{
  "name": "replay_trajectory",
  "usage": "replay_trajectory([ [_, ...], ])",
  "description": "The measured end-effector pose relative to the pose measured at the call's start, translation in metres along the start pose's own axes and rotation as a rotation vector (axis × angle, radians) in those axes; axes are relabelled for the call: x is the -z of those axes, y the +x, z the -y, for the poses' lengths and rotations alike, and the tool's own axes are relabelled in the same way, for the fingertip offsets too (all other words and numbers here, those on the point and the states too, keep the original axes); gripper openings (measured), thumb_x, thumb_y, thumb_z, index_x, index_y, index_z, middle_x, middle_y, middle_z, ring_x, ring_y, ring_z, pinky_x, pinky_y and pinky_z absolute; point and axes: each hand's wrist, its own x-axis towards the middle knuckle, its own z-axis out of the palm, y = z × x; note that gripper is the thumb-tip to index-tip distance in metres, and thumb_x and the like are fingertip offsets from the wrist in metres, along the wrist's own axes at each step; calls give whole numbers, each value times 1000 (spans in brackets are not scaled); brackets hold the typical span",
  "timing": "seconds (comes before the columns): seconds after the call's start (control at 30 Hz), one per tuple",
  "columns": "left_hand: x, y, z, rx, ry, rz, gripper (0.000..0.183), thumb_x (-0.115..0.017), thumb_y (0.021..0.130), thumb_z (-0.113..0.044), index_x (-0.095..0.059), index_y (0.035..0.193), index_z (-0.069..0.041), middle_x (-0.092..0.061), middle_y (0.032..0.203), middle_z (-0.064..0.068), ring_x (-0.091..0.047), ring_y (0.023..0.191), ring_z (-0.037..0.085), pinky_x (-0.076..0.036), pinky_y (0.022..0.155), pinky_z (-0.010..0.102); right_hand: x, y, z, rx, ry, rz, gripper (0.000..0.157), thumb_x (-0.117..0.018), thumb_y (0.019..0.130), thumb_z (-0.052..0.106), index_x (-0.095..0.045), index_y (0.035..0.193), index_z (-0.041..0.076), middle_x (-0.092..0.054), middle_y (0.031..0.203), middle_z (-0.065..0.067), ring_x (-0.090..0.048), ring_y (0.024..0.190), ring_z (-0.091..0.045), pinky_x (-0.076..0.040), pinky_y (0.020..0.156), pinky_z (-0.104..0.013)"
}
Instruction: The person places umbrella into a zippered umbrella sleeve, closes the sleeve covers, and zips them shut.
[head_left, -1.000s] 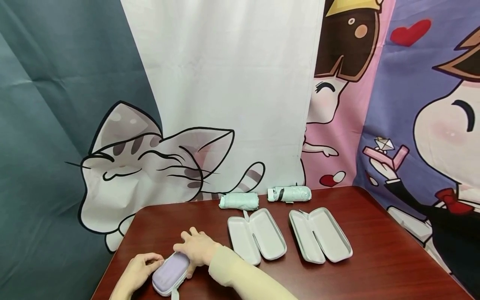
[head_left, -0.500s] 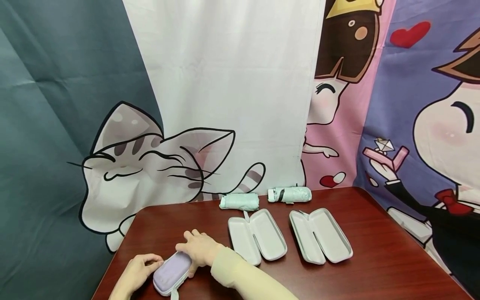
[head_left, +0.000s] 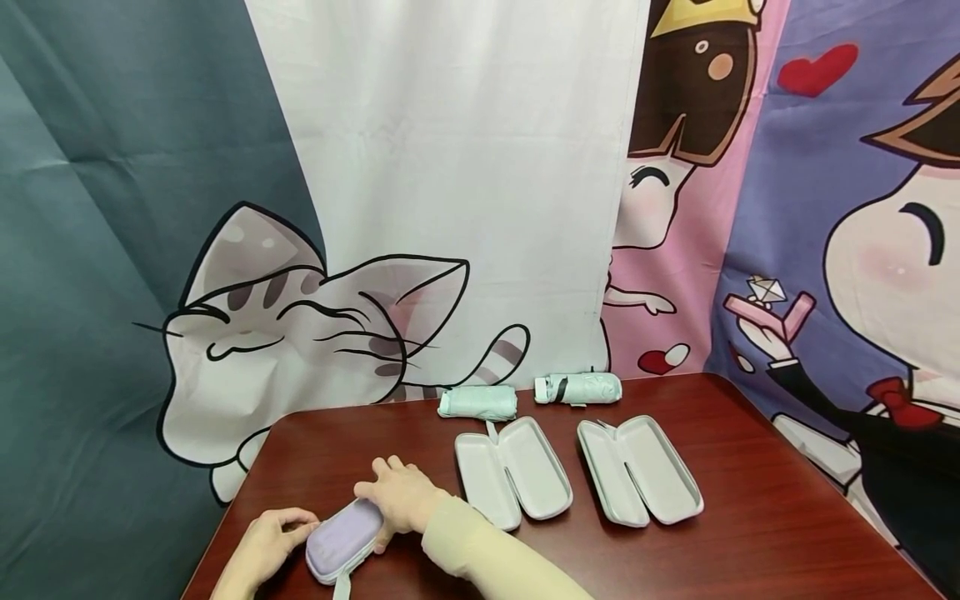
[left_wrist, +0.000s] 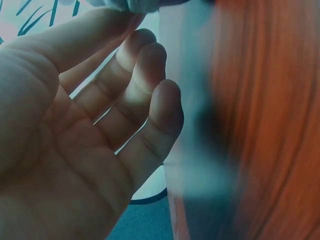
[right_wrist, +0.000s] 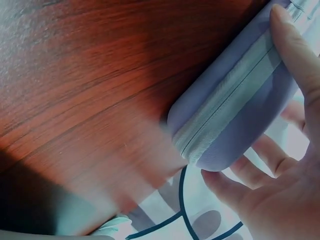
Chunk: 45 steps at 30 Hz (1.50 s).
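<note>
A closed purple zip case (head_left: pixel 343 542) with a pale zipper band lies at the near left of the table, tilted diagonally. From its near end hangs a pale strap (head_left: pixel 342 587). My right hand (head_left: pixel 402 497) grips the case's far end; in the right wrist view, its thumb lies on the zipper band (right_wrist: pixel 225 102). My left hand (head_left: pixel 266 546) is at the case's left side. There its thumb and index finger pinch the zipper edge, while the other fingers (left_wrist: pixel 167 107) curl loosely. Whether a zipper pull is between those fingertips is hidden.
Two pale grey cases lie unfolded in the table's middle, a left one (head_left: pixel 542 479) and a right one (head_left: pixel 660 467). Behind them are two folded mint umbrellas, one at left (head_left: pixel 480 402) and one at right (head_left: pixel 581 389). A printed cloth (head_left: pixel 465 167) hangs behind the table (head_left: pixel 750 500).
The purple case has turned slightly, its near end and strap shifting a little left and up. My left hand has shifted slightly left; the right hand keeps its grip.
</note>
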Motion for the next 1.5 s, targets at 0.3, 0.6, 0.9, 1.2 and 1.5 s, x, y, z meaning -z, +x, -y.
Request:
replay_trajectory([
  [0.3, 2, -2, 2, 9, -10, -10, 4, -75, 85, -17, -75, 88, -15, -65, 79, -2, -53, 73, 11, -42, 68, 29, 1, -4, 3, -80, 11, -26, 73, -87, 48, 64, -59, 112, 42, -46, 105, 7, -45, 98, -13, -42, 69, -30],
  [0.6, 2, -1, 0, 5, -11, -35, 4, -75, 84, -16, -75, 88, -14, -64, 73, -3, -55, 68, 9, -44, 65, 29, 4, -7, 2, -132, 57, -28, 70, -89, 48, 60, -60, 108, 39, -46, 102, 5, -43, 95, -14, -40, 66, -29],
  [0.9, 4, -1, 1, 23, 11, -36, 4, -74, 85, -15, -74, 87, -12, -65, 73, -2, -57, 68, 10, -45, 66, 30, -3, -6, -13, 33, 208, 0, 67, -90, 61, 49, -54, 115, 33, -48, 109, 11, -47, 103, -7, -37, 93, -26],
  [1.2, 5, 0, 3, 8, 26, -43, 5, -70, 86, -10, -73, 88, -12, -65, 74, -3, -57, 67, 9, -45, 66, 30, -14, -2, -19, 140, 338, 52, 63, -85, 73, 41, -49, 125, 40, -47, 126, 16, -43, 117, -2, -30, 100, -28],
  [1.5, 4, -2, 4, 30, 15, -46, 6, -71, 87, -13, -74, 91, -11, -67, 75, -2, -60, 66, 9, -46, 66, 29, -11, -6, -17, 89, 348, 50, 61, -86, 72, 41, -50, 121, 42, -47, 118, 16, -45, 106, -2, -32, 90, -25],
])
